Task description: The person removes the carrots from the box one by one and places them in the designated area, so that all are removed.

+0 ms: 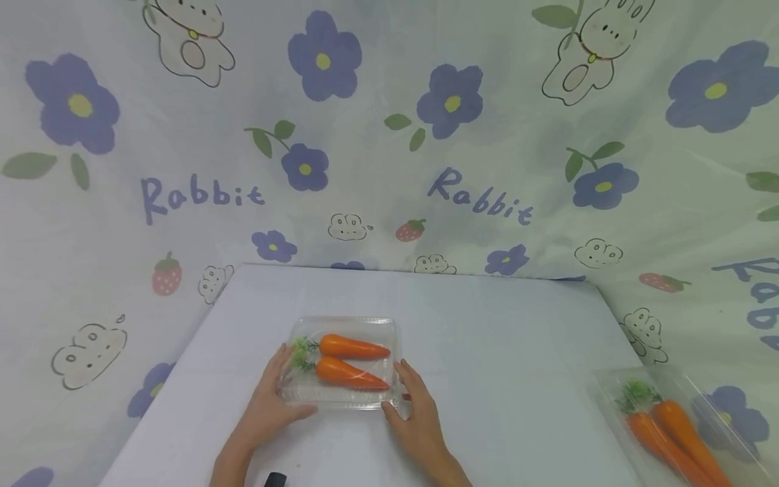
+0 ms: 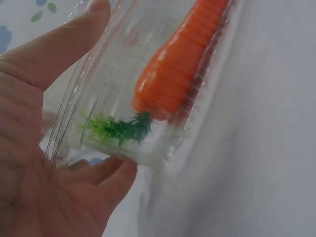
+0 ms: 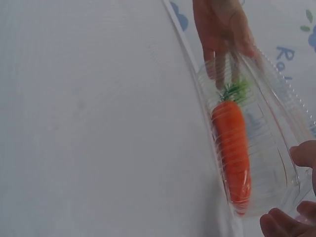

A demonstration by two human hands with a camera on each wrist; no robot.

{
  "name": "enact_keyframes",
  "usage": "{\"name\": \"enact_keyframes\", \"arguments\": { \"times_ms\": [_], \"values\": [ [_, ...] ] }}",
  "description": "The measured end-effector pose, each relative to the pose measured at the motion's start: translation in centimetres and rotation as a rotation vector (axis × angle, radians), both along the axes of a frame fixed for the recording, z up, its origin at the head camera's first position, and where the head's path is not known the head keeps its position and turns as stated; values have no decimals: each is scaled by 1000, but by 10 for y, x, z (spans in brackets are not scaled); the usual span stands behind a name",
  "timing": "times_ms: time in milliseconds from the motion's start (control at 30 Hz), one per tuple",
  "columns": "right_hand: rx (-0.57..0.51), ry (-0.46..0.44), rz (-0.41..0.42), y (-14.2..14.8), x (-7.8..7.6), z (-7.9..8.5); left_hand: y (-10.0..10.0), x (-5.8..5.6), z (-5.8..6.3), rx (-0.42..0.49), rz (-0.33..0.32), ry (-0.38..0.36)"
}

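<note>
Lettering [image 1: 203, 196] on the far cloth [image 1: 371, 142] reads "Rabbit"! Clear box [image 1: 349, 326] sits left on the table [image 1: 499, 372], long axis left to right, carrots [image 1: 353, 347] inside pointing right; left hand [image 1: 266, 404] and right hand [image 1: 420, 418] grasp its ends.

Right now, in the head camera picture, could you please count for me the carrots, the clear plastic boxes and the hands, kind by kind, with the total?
Carrots: 4, two in each box
Clear plastic boxes: 2
Hands: 2
Total: 8
</note>
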State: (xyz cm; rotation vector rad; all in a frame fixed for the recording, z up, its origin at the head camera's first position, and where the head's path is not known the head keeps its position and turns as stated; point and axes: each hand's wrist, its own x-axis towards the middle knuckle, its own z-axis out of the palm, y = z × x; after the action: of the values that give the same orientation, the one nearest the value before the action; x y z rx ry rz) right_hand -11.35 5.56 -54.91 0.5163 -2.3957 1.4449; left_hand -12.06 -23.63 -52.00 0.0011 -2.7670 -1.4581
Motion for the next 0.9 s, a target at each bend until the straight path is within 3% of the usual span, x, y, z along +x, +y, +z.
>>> {"name": "enact_keyframes", "arguments": {
  "times_ms": [133, 400, 567, 900],
  "values": [
    [62, 4, -2, 2, -1, 4, -8, 1, -1, 46, -10, -78],
    [139, 8, 56, 6, -3, 11, -18, 7, -11, 65, -39, -68],
    [145, -28, 111, 7, -5, 11, -19, 14, -15, 201, -74, -37],
    [136, 4, 157, 11, -11, 13, -17, 11, -10, 407, -90, -111]
  ]
}}
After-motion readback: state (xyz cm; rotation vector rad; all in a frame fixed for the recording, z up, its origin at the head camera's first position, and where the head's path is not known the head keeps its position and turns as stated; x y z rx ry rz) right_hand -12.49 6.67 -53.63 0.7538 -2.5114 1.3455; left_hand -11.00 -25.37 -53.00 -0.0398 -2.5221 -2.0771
